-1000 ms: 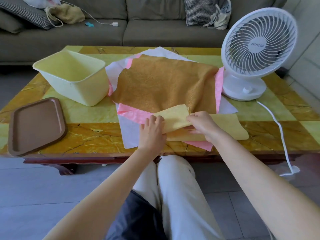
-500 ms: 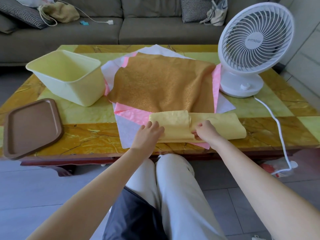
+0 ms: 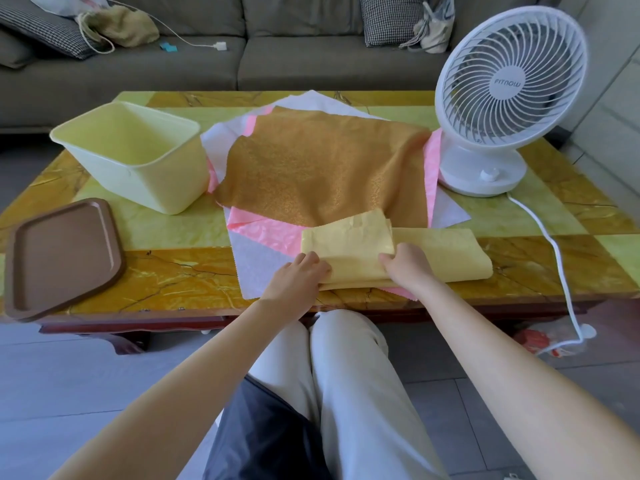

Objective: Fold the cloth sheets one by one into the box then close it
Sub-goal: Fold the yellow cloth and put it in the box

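A pale yellow cloth lies partly folded at the table's near edge, its left part doubled over the long strip that runs to the right. My left hand grips its near left corner. My right hand presses on the fold's right edge. Behind it an orange-brown cloth is spread over a pink sheet and a white sheet. The empty pale yellow box stands open at the left. Its brown lid lies at the front left corner.
A white desk fan stands at the right of the table, its cord trailing over the front edge to the floor. A grey sofa with cushions and bags runs behind. My knees sit just under the near edge.
The lifted left flap of the yellow cloth has come down flat over the strip. Both hands have moved down onto the fold, the left one gripping the corner.
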